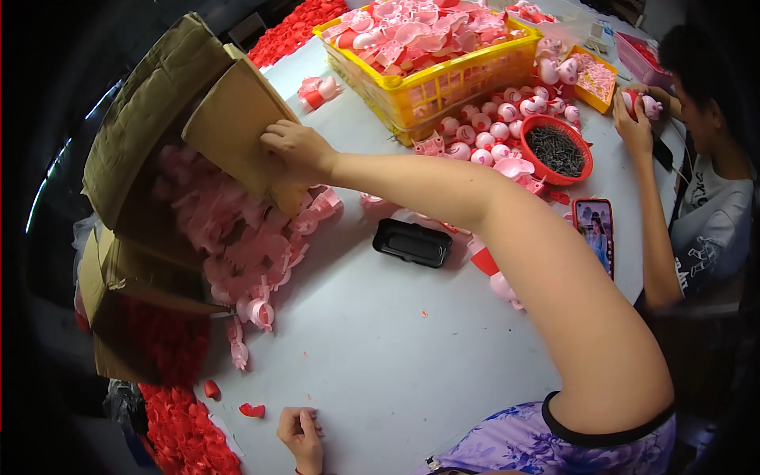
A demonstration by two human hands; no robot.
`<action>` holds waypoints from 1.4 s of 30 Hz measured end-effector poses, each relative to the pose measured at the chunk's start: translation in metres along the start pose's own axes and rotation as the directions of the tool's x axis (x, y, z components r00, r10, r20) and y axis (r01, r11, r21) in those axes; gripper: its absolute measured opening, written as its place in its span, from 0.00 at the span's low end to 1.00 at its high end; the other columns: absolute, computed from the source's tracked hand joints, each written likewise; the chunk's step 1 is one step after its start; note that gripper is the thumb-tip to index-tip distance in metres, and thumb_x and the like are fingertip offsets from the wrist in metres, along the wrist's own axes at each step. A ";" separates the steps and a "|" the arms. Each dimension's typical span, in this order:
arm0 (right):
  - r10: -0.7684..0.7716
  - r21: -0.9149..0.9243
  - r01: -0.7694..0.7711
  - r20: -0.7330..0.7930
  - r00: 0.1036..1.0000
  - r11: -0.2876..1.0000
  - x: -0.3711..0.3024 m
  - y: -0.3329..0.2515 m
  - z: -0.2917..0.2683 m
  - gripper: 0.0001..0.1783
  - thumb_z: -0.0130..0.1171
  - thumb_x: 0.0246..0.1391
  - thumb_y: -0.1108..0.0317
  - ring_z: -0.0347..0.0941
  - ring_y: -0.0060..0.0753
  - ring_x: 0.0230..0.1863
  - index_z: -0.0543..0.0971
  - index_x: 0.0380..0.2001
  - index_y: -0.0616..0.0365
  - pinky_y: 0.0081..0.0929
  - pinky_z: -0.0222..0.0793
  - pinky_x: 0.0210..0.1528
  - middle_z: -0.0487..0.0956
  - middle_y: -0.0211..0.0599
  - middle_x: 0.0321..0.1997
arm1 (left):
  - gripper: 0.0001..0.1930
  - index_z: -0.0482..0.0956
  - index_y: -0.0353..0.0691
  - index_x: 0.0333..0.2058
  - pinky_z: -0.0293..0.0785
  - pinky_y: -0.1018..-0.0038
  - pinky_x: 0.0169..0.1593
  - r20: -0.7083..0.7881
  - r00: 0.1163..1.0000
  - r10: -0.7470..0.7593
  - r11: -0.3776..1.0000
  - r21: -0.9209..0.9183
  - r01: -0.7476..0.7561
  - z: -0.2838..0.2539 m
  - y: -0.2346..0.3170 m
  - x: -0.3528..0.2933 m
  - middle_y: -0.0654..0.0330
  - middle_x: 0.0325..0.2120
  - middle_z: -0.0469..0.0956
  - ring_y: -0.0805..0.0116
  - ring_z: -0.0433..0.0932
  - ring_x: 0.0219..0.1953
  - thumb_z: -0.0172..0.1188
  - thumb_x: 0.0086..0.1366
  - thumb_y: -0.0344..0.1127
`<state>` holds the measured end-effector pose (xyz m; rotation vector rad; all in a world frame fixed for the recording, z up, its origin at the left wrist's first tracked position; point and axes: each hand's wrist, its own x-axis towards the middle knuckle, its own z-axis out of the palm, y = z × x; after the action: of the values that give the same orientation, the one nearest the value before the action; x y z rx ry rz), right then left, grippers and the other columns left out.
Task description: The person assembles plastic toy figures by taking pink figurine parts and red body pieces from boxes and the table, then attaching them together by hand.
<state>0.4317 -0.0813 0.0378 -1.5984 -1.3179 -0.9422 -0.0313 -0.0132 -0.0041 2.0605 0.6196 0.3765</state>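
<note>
My right arm reaches across the table, and my right hand (297, 150) is closed on a flap of a brown cardboard box (142, 103). The box is tilted, its opening toward the table. Pink plastic parts (253, 253) lie heaped in its mouth and spill onto the tabletop. My left hand (301, 437) rests low by the near edge, fingers curled, with nothing visible in it. Two small red pieces, one of them a curved scrap (252, 410), lie to its left. A black plastic tray (412, 243) sits right of the pink heap.
A yellow crate (467, 83) full of pink parts stands at the back. Round pink-and-white pieces (499, 131) lie beside a red bowl of dark screws (558, 152). A phone (594, 233) lies at the right, near a seated person (704, 174) holding a pink piece. Red parts (186, 431) are piled lower left.
</note>
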 end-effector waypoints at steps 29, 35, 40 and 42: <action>0.896 -0.916 -0.318 0.090 0.434 0.246 0.041 0.111 -0.169 0.39 0.47 0.51 0.38 0.33 0.56 0.69 0.52 0.63 0.35 0.78 0.34 0.56 0.45 0.41 0.69 | 0.06 0.72 0.33 0.21 0.61 0.81 0.18 -0.004 0.998 0.068 0.998 0.006 -0.068 -0.005 -0.013 0.004 0.61 0.17 0.70 0.76 0.68 0.13 0.51 0.57 0.24; 0.795 -0.939 -0.199 0.110 0.596 0.280 0.044 0.182 -0.173 0.39 0.51 0.47 0.35 0.31 0.53 0.70 0.53 0.62 0.26 0.79 0.38 0.55 0.43 0.34 0.70 | 0.07 0.72 0.33 0.21 0.61 0.82 0.17 0.009 0.998 0.057 0.998 0.035 -0.057 -0.007 -0.011 0.005 0.61 0.18 0.69 0.77 0.68 0.13 0.50 0.58 0.24; 0.754 -0.924 -0.205 0.120 0.646 0.323 0.045 0.226 -0.173 0.43 0.55 0.43 0.35 0.30 0.53 0.70 0.51 0.62 0.21 0.79 0.38 0.56 0.40 0.29 0.71 | 0.07 0.72 0.33 0.21 0.61 0.82 0.17 0.010 0.998 0.057 0.996 0.068 -0.057 -0.009 -0.009 0.005 0.61 0.18 0.69 0.77 0.68 0.13 0.50 0.58 0.24; 0.748 -0.919 -0.228 0.100 0.656 0.322 0.041 0.228 -0.173 0.41 0.56 0.45 0.39 0.30 0.52 0.70 0.50 0.62 0.21 0.78 0.37 0.56 0.39 0.30 0.71 | 0.07 0.72 0.33 0.21 0.60 0.83 0.17 0.001 0.998 0.062 0.997 0.039 -0.062 -0.008 -0.012 0.004 0.61 0.18 0.69 0.78 0.67 0.13 0.50 0.58 0.24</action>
<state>0.6565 -0.2496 0.1074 -3.0392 -0.4105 -0.7641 -0.0347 -0.0002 -0.0099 2.1211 0.5680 0.4033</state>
